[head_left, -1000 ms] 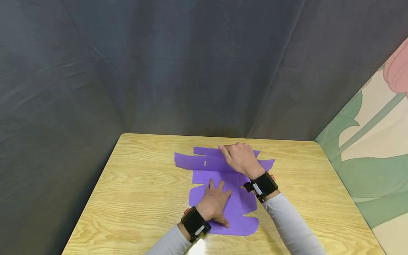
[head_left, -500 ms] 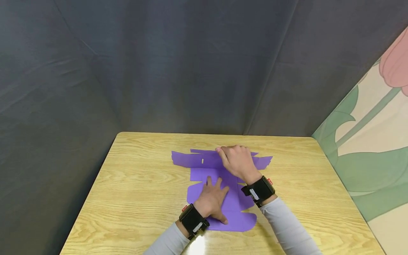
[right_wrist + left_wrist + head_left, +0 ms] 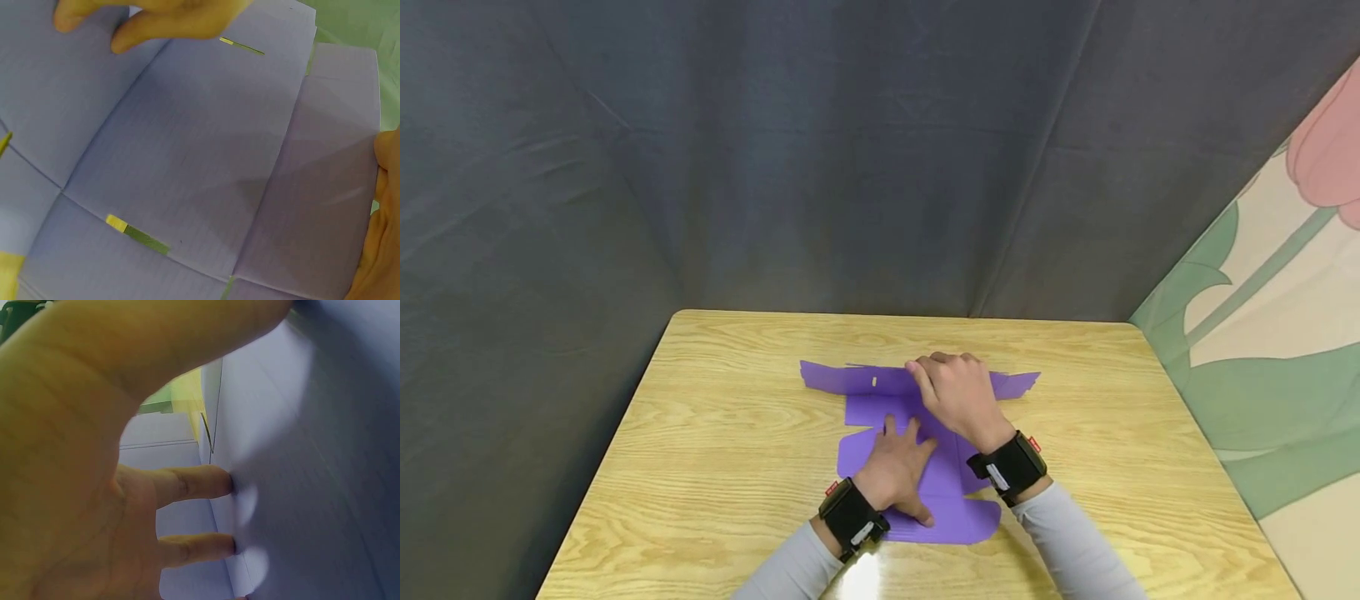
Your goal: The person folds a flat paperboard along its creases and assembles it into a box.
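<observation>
A purple flat cardboard box (image 3: 946, 477), unfolded with cut flaps and slots, lies on the table. My left hand (image 3: 895, 471) presses on its middle panel, fingers spread; the left wrist view shows the fingertips (image 3: 219, 481) against the cardboard. At the far side, my right hand (image 3: 955, 392) grips the edge of the far panel (image 3: 842, 379), which stands raised along its crease. In the right wrist view, the right fingers (image 3: 375, 231) curl over the edge of the outer strip (image 3: 312, 156), which bends up from the slotted panel (image 3: 187, 137).
The wooden table (image 3: 722, 442) extends on both sides of the box. A dark grey curtain (image 3: 850, 167) hangs behind and to the left. On the right hangs a cloth with a tulip pattern (image 3: 1262, 333). Each wrist wears a black strapped camera.
The far panel's outer strip has tilted up until it shows almost edge-on. My right hand has come slightly nearer with it. The left hand stays in place on the box.
</observation>
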The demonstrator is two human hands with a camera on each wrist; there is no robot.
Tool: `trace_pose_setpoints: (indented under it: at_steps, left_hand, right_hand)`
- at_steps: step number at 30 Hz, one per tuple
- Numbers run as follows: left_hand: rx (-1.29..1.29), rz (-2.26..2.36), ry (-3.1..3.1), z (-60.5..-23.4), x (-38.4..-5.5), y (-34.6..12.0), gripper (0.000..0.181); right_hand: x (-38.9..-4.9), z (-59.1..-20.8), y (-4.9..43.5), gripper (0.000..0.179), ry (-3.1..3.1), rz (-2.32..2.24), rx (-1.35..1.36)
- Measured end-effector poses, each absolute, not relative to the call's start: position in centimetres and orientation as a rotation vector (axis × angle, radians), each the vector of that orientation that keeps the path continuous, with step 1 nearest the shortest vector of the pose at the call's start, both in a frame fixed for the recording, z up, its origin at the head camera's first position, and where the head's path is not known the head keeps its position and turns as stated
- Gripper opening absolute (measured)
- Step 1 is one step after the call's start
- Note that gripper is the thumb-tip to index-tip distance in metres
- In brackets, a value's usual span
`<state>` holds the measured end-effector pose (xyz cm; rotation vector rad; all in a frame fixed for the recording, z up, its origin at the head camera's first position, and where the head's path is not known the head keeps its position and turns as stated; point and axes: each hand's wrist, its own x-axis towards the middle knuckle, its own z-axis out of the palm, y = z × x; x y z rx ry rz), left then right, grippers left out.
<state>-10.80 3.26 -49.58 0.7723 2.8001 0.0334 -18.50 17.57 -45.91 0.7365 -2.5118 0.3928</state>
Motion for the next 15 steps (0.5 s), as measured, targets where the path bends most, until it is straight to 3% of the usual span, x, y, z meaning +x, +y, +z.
trace_pose_setpoints:
  at_steps: [15]
  left_hand:
    - [0.801, -0.008, 2.832, -49.8, -10.7, 2.9, 0.121]
  right_hand:
    - [-17.6, -47.2, 17.3, 0.036, -2.525, 0.394, 0.726]
